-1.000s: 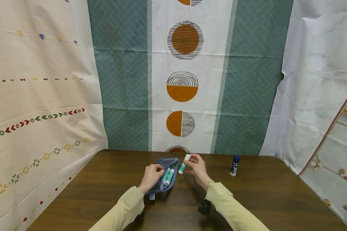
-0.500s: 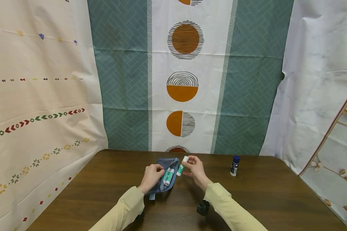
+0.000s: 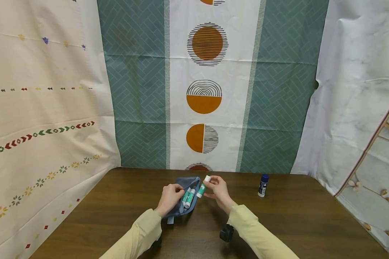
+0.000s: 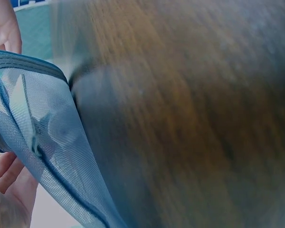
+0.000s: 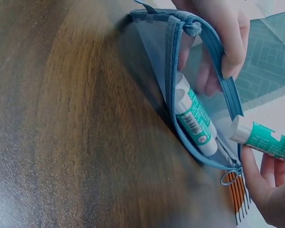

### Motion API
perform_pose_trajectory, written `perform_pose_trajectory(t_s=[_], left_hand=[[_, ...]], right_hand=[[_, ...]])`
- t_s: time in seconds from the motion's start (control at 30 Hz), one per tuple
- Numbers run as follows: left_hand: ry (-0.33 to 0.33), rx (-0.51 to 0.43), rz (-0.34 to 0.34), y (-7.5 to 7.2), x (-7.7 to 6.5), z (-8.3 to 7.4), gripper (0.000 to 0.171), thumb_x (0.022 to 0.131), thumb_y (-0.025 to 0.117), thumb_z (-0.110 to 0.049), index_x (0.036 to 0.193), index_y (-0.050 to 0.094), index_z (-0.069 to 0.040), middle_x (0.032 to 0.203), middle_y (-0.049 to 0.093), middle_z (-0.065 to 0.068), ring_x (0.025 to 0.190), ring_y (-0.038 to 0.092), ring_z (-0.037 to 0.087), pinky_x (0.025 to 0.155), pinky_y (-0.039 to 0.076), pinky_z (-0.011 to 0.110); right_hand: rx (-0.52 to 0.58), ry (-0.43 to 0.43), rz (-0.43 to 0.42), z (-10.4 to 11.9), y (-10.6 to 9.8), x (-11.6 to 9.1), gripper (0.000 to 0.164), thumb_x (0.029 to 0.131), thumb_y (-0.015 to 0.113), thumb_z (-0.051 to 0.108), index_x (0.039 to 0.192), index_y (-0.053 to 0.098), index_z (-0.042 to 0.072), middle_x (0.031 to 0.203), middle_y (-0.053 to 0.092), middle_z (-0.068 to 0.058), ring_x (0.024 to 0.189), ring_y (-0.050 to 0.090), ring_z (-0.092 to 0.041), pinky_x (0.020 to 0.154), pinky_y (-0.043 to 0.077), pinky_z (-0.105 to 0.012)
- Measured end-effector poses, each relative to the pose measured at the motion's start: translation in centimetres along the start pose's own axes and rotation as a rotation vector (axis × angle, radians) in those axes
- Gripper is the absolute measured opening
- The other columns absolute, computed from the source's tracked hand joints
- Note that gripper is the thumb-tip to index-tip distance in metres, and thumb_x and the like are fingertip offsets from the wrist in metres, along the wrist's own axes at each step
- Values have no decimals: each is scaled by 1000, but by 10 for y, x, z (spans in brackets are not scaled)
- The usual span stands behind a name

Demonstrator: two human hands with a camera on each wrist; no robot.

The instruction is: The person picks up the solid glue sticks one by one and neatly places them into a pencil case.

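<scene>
A blue mesh zipper pouch stands with its mouth spread wide on the wooden table. My left hand pinches one edge of the pouch's opening. Two green-and-white glue sticks lie side by side inside it. Between the thumb and fingers of my right hand is another green-and-white glue stick. This one is tilted, its lower white end right beside the pouch's right rim. In the left wrist view, the mesh wall hides the pouch's contents.
A glue stick with a dark blue cap stands upright on the table, well to the right of my hands. Patterned cloths hang behind the table and at both sides.
My right hand has brought its glue stick a little left and down, closer to the pouch rim. The left hand and the pouch have stayed in place.
</scene>
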State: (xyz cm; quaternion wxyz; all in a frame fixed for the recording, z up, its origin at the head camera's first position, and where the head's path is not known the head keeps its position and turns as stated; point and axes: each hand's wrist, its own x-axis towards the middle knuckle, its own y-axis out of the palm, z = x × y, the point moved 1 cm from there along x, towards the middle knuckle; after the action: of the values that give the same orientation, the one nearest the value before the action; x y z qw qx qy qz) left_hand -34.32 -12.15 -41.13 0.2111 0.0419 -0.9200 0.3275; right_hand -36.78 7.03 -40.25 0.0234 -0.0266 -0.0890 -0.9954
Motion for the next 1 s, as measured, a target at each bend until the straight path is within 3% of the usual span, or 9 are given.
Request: perform_pose_trajectory(t_s=[1.0], left_hand=[[-10,9,-13,-1,0,-2,11,81,59,-5,84,69,0,74,61,2,64,53,13,58,45,29]], right_hand=[[-57,116,106,-10,7,-1,41,85,61,4,115,39,-13,97,53,-20,88,55,-33,64,50,-40]])
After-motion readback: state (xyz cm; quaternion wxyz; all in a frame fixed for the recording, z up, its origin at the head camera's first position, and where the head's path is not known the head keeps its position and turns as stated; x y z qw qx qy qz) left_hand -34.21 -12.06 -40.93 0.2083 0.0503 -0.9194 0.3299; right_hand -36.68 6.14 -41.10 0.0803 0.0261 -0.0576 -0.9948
